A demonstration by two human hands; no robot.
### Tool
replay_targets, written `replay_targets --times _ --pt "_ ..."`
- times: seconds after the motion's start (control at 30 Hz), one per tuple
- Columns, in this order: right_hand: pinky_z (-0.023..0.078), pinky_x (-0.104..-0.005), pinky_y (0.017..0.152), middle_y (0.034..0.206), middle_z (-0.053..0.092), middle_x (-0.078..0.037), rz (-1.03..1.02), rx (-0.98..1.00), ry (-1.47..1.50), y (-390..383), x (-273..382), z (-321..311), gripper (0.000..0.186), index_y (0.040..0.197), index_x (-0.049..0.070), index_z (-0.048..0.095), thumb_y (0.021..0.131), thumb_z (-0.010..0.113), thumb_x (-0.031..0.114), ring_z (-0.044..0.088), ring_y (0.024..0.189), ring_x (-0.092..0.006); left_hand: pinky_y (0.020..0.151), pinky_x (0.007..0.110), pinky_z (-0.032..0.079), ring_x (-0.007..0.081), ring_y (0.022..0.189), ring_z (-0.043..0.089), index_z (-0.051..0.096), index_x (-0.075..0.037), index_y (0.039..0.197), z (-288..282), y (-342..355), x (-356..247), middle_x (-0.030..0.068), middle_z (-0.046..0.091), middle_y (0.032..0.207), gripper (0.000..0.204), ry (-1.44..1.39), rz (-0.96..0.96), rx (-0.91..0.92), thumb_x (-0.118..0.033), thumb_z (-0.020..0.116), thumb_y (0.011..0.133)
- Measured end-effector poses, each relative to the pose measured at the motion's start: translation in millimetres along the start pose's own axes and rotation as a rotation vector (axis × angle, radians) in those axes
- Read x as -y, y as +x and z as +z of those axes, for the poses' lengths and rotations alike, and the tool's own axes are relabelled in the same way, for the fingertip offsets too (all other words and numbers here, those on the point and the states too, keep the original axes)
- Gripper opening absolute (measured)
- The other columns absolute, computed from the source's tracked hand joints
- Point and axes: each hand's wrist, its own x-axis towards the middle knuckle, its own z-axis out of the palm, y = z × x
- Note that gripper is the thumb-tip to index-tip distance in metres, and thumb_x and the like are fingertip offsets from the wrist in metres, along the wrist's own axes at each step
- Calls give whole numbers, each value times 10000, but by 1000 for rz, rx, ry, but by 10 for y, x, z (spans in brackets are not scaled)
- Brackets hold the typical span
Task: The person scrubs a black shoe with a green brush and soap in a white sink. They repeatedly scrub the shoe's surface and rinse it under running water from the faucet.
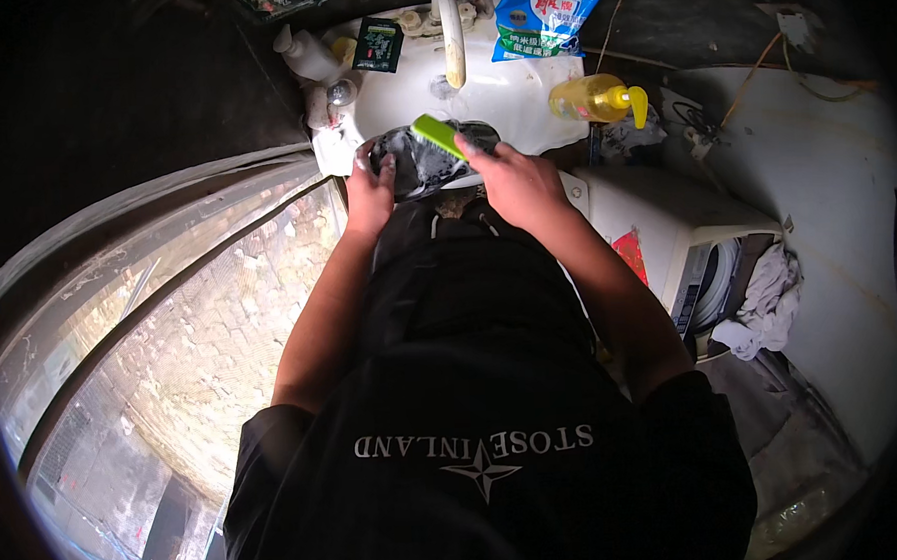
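Over the front rim of the white washbasin [371, 113], my left hand [369, 188] grips the left end of a black, elongated, shoe-like item [419, 176]. White suds streak its surface; its exact kind is hard to make out. My right hand [524, 182] is closed around a bright green scrub brush [438, 136], held slanted on top of the item. The brush's underside is hidden against the suds. A pale curved faucet [452, 40] rises at the back of the basin, above the drain.
On the basin's right rim lies a yellow pump bottle [596, 98], near a blue detergent bag [547, 15]. A white pump bottle [307, 56] and a dark packet [378, 45] sit at the left. A washing machine [656, 211] with cloth [770, 301] stands right; a window [237, 249] left.
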Motion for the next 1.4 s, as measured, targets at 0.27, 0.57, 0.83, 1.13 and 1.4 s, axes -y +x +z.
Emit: replay_targets --times 0.27,0.57,0.83,1.13,1.4 --pt "564 -470 783 1044 650 -153 117 31 26 155 79 -26 720 1580 379 350 946 549 103 704 906 -355 901 466 535 488 1049 660 483 -9 1380 37 -46 -405 315 662 1128 429 192 194 -18 -105 622 985" --pt "560 -475 806 1032 660 -145 147 55 26 254 146 -10 665 1558 408 384 975 513 115 701 884 -359 908 462 536 475 1074 660 491 2 1377 124 -100 -397 313 663 1133 419 202 238 19 -92 612 987" --pt "555 -485 739 926 650 -144 84 -27 19 160 -27 90 625 1547 403 407 988 538 154 691 815 -359 923 490 533 489 1100 643 501 2 1356 119 -71 -394 328 658 1147 397 132 108 -73 -96 606 986" --pt "558 -483 658 834 626 -123 -90 -132 32 -67 33 183 679 1540 403 424 940 565 120 677 712 -351 867 302 517 176 927 658 505 -14 1355 254 22 -30 139 693 1020 390 -233 -155 -194 -76 628 990" --pt "559 -468 632 833 610 -107 -112 -166 -19 -77 -34 226 759 1549 438 394 905 572 77 665 666 -335 863 395 582 260 992 675 523 12 1292 261 105 -110 147 662 1170 293 -747 -552 -103 -34 557 1004"
